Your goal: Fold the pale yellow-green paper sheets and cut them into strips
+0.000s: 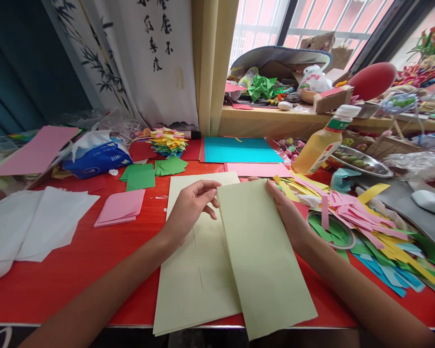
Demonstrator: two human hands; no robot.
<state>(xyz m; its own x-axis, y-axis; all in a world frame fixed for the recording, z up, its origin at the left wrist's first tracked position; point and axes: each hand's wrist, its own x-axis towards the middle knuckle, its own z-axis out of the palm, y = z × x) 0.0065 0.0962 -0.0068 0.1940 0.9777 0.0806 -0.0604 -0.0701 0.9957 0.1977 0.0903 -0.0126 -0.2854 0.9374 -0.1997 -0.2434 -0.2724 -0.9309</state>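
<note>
A folded pale green sheet (pixel 264 256) is tilted up in my right hand (pixel 288 212), with the thumb on its front near the top right corner and the other fingers mostly hidden behind it. My left hand (pixel 194 208) is at the sheet's top left corner, thumb and index finger close together at the edge; whether they pinch it is hard to tell. Under both hands, a larger pale green sheet (pixel 181 290) lies flat on the red table (pixel 130 270), with thin slits or creases along its middle.
Pink squares (pixel 119 207), green squares (pixel 140 177) and white sheets (pixel 54 222) lie to the left. A blue tissue pack (pixel 97 159) stands behind. At right are a bottle (pixel 321 147), a round tin (pixel 350 237) and colored paper strips (pixel 362 215).
</note>
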